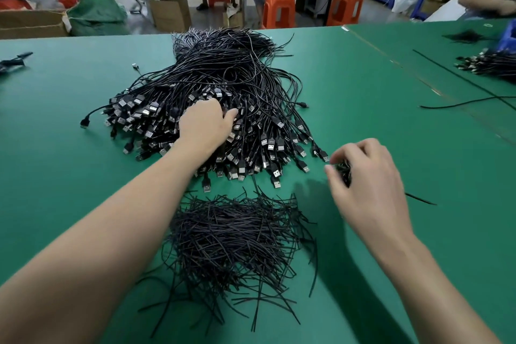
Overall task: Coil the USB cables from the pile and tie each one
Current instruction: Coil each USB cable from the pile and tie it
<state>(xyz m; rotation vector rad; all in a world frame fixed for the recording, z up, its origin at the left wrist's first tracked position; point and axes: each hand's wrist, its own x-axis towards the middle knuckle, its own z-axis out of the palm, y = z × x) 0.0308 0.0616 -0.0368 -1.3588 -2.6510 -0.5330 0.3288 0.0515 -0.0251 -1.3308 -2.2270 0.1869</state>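
Head view, one entry per item.

Pile of cables (223, 86): black USB leads heaped mid-table, plugs fanned toward the person, probably so that a single plug end can be picked out quickly.

Left hand (205, 126): reaches onto the plug side of the pile, fingers bent and sunk among the plugs. Whether it grips one cable cannot be told.

Right hand (363, 176): hangs low over the table just right of the pile's near edge, fingers curled round a small dark bundle (344, 172), thumb and forefinger closing in front of it. The bundle is blurred; judged to be a coiled cable, held aside while the other hand fetches.

Heap of ties (237, 234): short black strips lying loose just in front of the pile, between both forearms, within easy reach for binding.

Table (55, 120): green top carrying all the above.

Second bunch of cables (485, 63): far right, well apart.
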